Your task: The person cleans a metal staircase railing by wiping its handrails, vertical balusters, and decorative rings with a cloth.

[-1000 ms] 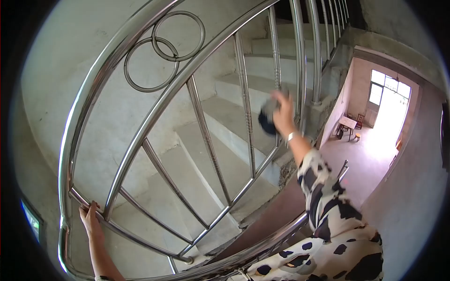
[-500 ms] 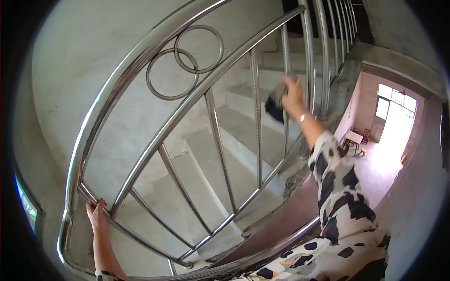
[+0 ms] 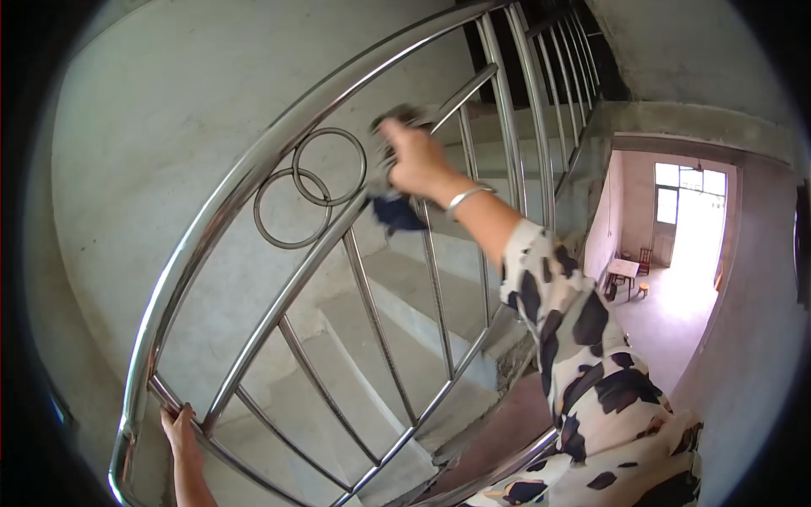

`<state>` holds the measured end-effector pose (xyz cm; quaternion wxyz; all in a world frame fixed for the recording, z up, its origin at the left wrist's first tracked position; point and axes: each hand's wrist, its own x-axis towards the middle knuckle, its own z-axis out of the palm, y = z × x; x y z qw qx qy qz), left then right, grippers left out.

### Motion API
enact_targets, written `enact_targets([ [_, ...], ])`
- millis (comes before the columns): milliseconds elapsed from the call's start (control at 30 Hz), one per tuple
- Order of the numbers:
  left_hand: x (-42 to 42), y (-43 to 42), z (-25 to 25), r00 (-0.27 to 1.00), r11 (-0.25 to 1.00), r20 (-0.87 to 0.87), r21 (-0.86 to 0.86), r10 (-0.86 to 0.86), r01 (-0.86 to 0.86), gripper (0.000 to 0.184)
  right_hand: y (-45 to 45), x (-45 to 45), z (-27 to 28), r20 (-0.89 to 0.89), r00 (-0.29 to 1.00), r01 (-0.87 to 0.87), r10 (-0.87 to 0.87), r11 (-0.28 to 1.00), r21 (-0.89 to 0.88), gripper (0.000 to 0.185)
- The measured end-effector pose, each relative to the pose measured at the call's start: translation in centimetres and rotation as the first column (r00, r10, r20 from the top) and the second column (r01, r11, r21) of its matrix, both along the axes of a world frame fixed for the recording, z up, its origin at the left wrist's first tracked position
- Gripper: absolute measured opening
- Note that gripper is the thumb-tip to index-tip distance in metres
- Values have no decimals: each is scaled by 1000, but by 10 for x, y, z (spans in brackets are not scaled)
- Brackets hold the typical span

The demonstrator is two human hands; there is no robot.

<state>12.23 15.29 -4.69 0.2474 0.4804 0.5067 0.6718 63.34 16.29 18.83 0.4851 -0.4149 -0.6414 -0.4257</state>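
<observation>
My right hand (image 3: 416, 159) is closed around a dark cloth (image 3: 399, 213), blurred by motion, at the sloping middle rail (image 3: 291, 300) of a stainless steel stair railing. A silver bangle (image 3: 467, 196) circles that wrist. Two interlocked metal rings (image 3: 328, 200) sit just left of the cloth, between the middle rail and the thick handrail (image 3: 224, 198). At the lower left, my left hand (image 3: 180, 435) grips the lower rail (image 3: 160, 389) of the railing, its fingers wrapped over the bar.
Concrete steps (image 3: 338, 363) rise behind the thin balusters (image 3: 372, 317). A plain wall (image 3: 169, 127) stands behind them. Below on the right, a bright doorway opens to a room with a small table (image 3: 623, 269) and a stool (image 3: 644, 289).
My right hand has moved left with the cloth, from a far baluster to the middle rail near the rings. My left hand keeps its hold. The view has shifted somewhat.
</observation>
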Motion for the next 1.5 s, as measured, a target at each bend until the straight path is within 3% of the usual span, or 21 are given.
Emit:
enact_targets([
  [100, -14, 11, -9, 999, 999, -45, -18, 29, -30, 14, 13, -12, 4, 102, 988, 119, -114, 992, -45, 23],
  [200, -17, 7, -9, 994, 998, -89, -27, 56, -58, 15, 5, 23, 25, 223, 974, 97, -45, 969, -228, 38],
  [300, -11, 6, -9, 997, 999, -70, -2, 40, -40, 14, -2, 81, 55, 46, 969, 248, -243, 957, -152, 30],
  [367, -10, 6, -11, 998, 999, -57, 16, 40, -40, 14, 4, 131, 78, -78, 937, 323, -341, 929, -179, 44],
  [433, -13, 9, -11, 998, 999, -45, 24, 43, -42, 14, 12, 158, 92, -135, 945, 286, -297, 954, -89, 43],
  [500, -10, 8, -11, 999, 998, -28, 44, 46, -45, 14, 17, 166, 105, -177, 896, 365, -408, 902, -232, 41],
  [633, -1, 4, -7, 997, 997, 4, 15, 79, -79, 14, 35, 160, 99, -262, 876, 374, -405, 913, -162, 39],
  [667, -2, 3, -8, 997, 997, 6, 6, 80, -80, 14, 39, 156, 91, -219, 927, 305, -305, 952, -36, 29],
  [733, -4, 5, -9, 1000, 999, 2, 40, 26, -26, 12, 31, 116, 61, -145, 978, 145, -147, 989, -30, 28],
  [800, -2, 5, -9, 1000, 999, 9, 40, 26, -27, 12, 18, 64, 19, 104, 977, 179, -186, 982, 66, 33],
  [833, -2, 6, -8, 999, 998, 21, 50, 33, -34, 12, 4, 35, 0, 181, 968, 181, -173, 983, -26, 38],
  [867, -4, 9, -9, 999, 999, 16, 43, 31, -31, 12, 1, 11, -21, 229, 973, -5, 11, 1000, -26, 38],
  [967, -12, 10, -13, 999, 997, 0, 65, 32, -32, 12, 1, -31, -65, 206, 977, -87, 57, 986, 140, 43],
  [1067, -13, 4, -8, 994, 1000, -106, 12, 30, -29, 13, -5, -31, -107, 139, 958, -258, 251, 965, 34, 48],
  [1133, -15, 6, -10, 997, 1000, -76, 11, 9, -8, 13, 12, -16, -152, 212, 930, -241, 301, 933, -267, 41],
  [1200, -13, 10, -9, 999, 1000, -51, 22, -19, 20, 14, 15, 4, -178, 146, 956, -195, 254, 924, -329, 33],
  [1233, -13, 10, -7, 999, 1000, -24, 9, -29, 29, 13, 4, 3, -167, 75, 965, -211, 253, 911, -356, 31],
  [1300, -9, 6, -3, 999, 999, 8, -11, -37, 37, 12, -13, -1, -128, 38, 954, -299, 296, 950, 93, 27],
  [1367, 0, 1, 0, 1000, 999, 17, -29, 18, -17, 12, -22, 9, -75, -183, 923, -248, 339, 887, 390, 33],
  [1433, -11, 10, -9, 1000, 1000, -13, -8, 15, -16, 13, -24, 22, -25, -337, 913, -56, 229, 890, 453, 41],
  [1500, -14, 12, -11, 999, 999, -29, 31, 19, -19, 14, 9, 43, -4, -269, 945, -138, 183, 974, 179, 43],
])
